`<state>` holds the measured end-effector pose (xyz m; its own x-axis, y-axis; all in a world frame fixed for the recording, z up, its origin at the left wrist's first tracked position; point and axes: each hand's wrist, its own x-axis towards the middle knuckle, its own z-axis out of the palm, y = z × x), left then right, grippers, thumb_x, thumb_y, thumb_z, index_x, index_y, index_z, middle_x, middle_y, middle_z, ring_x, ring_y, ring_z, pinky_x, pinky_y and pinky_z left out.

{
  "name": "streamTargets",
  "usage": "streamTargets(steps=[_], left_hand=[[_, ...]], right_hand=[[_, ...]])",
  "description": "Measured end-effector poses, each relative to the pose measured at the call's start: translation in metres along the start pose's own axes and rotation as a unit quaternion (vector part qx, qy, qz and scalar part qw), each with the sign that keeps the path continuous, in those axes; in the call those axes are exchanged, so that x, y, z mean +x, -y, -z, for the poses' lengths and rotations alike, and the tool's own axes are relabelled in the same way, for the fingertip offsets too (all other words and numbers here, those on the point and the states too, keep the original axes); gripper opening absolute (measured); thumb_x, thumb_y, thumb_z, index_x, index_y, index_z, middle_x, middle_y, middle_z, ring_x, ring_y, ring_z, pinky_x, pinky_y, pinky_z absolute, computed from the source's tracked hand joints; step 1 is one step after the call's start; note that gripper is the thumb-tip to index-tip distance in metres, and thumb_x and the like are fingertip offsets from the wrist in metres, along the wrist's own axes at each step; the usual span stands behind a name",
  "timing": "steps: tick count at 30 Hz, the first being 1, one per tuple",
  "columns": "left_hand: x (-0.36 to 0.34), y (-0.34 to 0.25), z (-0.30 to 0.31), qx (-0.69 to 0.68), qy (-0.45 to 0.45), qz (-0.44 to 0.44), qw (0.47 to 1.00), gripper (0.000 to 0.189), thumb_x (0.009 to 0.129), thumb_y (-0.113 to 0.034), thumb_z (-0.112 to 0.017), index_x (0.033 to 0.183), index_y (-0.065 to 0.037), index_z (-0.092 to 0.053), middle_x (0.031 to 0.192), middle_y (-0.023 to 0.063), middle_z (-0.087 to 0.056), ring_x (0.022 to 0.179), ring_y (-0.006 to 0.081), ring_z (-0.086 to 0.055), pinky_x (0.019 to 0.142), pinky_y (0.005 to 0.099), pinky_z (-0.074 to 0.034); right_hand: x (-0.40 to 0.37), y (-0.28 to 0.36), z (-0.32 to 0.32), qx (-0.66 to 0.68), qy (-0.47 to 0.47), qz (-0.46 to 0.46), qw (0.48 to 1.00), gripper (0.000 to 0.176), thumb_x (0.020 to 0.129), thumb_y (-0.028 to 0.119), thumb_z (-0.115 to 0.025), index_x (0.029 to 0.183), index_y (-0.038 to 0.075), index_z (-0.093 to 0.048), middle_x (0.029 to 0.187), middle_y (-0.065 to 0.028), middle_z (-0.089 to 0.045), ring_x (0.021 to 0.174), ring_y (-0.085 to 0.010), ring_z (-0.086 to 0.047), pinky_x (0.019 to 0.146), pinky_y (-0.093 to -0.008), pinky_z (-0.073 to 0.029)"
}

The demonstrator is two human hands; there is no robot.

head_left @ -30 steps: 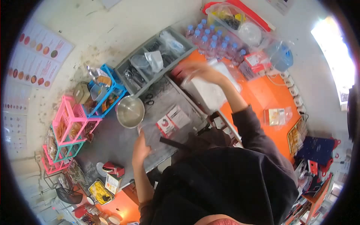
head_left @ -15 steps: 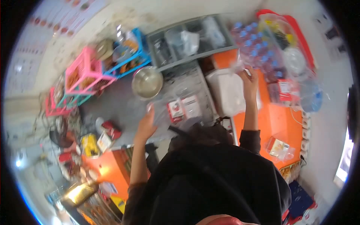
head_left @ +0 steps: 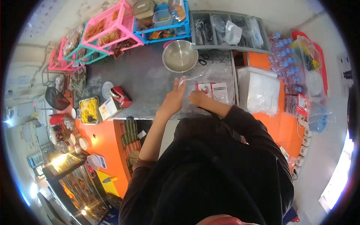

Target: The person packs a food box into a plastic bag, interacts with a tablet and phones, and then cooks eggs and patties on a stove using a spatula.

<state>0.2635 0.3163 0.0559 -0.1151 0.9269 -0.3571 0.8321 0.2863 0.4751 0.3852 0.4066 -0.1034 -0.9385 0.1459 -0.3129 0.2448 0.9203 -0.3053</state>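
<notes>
Black sleeve, right arm: it ends in the right hand [head_left: 196, 98], knuckles up, curled low on the grey counter [head_left: 142, 80] just inside its near edge. We cannot tell whether it pinches anything or merely rests.

1. Left hand [head_left: 173, 99], bare forearm, just beside the right. Palm down, fingers [head_left: 176, 85] splayed, tips touching the near side of the clear plastic bag [head_left: 205, 75]. We see nothing clamped.
2. Clear plastic bag: flat and crinkled, mid-counter, between the 2 hands and the steel bowl.
3. Printed packets [head_left: 213, 91]: 2, red-and-white labels, side by side, touching the right hand. We cannot tell whether they lie on the film or under it.
4. Red gadget [head_left: 120, 96]: near edge, well left of the hands; too small to identify.
5. Steel bowl [head_left: 180, 56]: upright, nothing showing inside, beyond the bag. Scissors [head_left: 203, 58] lie just beside it.
6. Stack of bags [head_left: 258, 90]: pale, off the counter's right edge.
7. Far edge: divided tray [head_left: 228, 30], blue basket [head_left: 161, 22], pink basket [head_left: 108, 26].

Hazards, in our judgement:
- The film looks thin and slick. Under splayed fingers with no firm pinch it could slide or bunch, carrying the packets toward the right edge and the gap there.
- A tug away from the body could drag the bag's far side against the bowl or snag it on the scissors.
- Both hands crowd 1 small patch, so each hides the packets from the other.
</notes>
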Motion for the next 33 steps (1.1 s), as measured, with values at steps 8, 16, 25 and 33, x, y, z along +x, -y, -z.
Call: streamTargets(steps=[8, 16, 25, 33], left_hand=[[0.004, 0.003, 0.006, -0.068, 0.015, -0.026, 0.997, 0.098, 0.061, 0.009, -0.051, 0.144, -0.016, -0.005, 0.138, 0.0355, -0.016, 0.085, 0.0455, -0.056, 0.078, 0.0464, -0.045], [0.012, 0.007, -0.008, -0.050, -0.027, -0.051, 0.997, 0.096, 0.062, 0.009, -0.052, 0.143, -0.013, -0.005, 0.136, 0.0373, -0.019, 0.088, 0.0462, -0.056, 0.078, 0.0481, -0.045], [0.010, 0.007, -0.006, -0.056, -0.011, -0.040, 0.998, 0.095, 0.062, 0.009, -0.052, 0.143, -0.010, -0.006, 0.134, 0.0401, -0.020, 0.094, 0.0483, -0.053, 0.081, 0.0486, -0.044], [0.012, -0.007, -0.008, -0.055, 0.015, -0.012, 0.998, 0.095, 0.064, 0.011, -0.052, 0.143, -0.009, -0.003, 0.133, 0.0415, -0.018, 0.089, 0.0504, -0.055, 0.076, 0.0477, -0.047]], right_hand=[[-0.056, -0.019, 0.040, 0.096, -0.107, -0.239, 0.960, 0.041, 0.066, 0.012, -0.070, 0.102, 0.002, -0.057, 0.095, -0.0171, -0.057, 0.094, -0.0336, -0.054, 0.079, -0.0417, -0.046], [0.011, 0.004, -0.049, 0.013, -0.240, -0.023, 0.971, 0.018, 0.070, 0.007, -0.057, 0.086, 0.002, -0.064, 0.086, -0.0141, -0.059, 0.102, -0.0327, -0.050, 0.084, -0.0419, -0.042], [-0.048, 0.000, 0.070, 0.264, -0.110, -0.194, 0.938, 0.051, 0.070, 0.006, -0.060, 0.120, 0.006, -0.051, 0.118, -0.0152, -0.053, 0.122, -0.0321, -0.039, 0.093, -0.0557, -0.036], [-0.068, -0.026, 0.020, 0.102, -0.091, -0.189, 0.972, 0.105, 0.055, 0.004, -0.074, 0.141, 0.018, -0.015, 0.142, -0.0205, -0.020, 0.130, -0.0424, -0.022, 0.096, -0.0620, -0.026]])
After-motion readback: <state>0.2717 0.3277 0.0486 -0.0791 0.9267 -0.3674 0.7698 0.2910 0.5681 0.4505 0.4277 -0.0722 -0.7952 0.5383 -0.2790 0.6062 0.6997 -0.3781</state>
